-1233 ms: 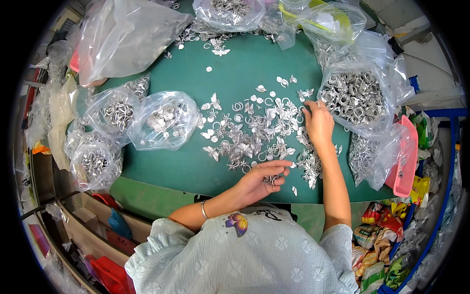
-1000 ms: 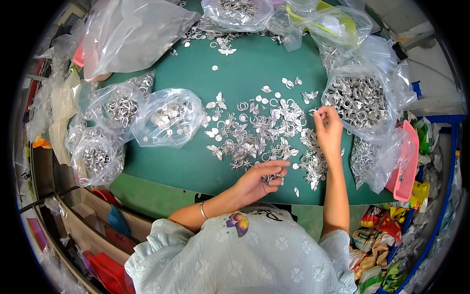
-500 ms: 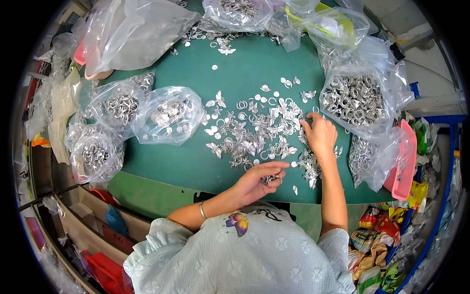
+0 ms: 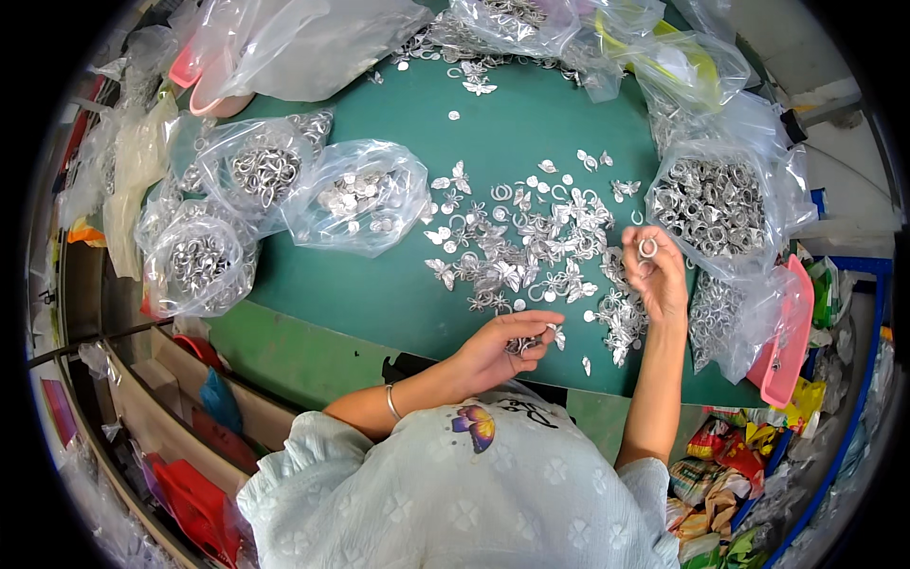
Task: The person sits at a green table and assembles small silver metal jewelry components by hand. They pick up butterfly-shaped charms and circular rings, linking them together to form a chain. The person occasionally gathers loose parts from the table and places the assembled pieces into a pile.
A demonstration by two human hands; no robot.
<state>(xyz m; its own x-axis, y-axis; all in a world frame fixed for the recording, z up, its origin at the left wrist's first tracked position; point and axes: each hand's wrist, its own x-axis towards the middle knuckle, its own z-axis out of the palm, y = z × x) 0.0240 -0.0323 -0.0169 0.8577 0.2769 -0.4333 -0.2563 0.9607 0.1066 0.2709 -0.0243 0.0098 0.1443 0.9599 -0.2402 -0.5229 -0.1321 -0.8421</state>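
My left hand (image 4: 502, 347) is curled, palm up, around several small silver metal pieces (image 4: 521, 345) near the table's front edge. A small winged silver piece (image 4: 557, 336) shows at its fingertips. My right hand (image 4: 662, 280) is raised at the right side of the loose heap, its fingers closed on a small silver ring (image 4: 647, 247). Between and beyond the hands spreads the heap of silver pieces (image 4: 512, 251): butterfly shapes, open rings and round discs. A smaller cluster (image 4: 621, 322) lies just left of my right forearm.
On the left stand clear bags of discs (image 4: 379, 237) and rings (image 4: 265, 175). A full bag of rings (image 4: 711, 204) and a pink tray (image 4: 787, 346) sit at the right edge. More bags line the far side of the green table (image 4: 398, 109). Drawers (image 4: 171, 408) lie at lower left.
My right hand has lifted from the heap, turned, and now holds a ring. A winged piece now shows at my left fingertips. The view has shifted slightly.
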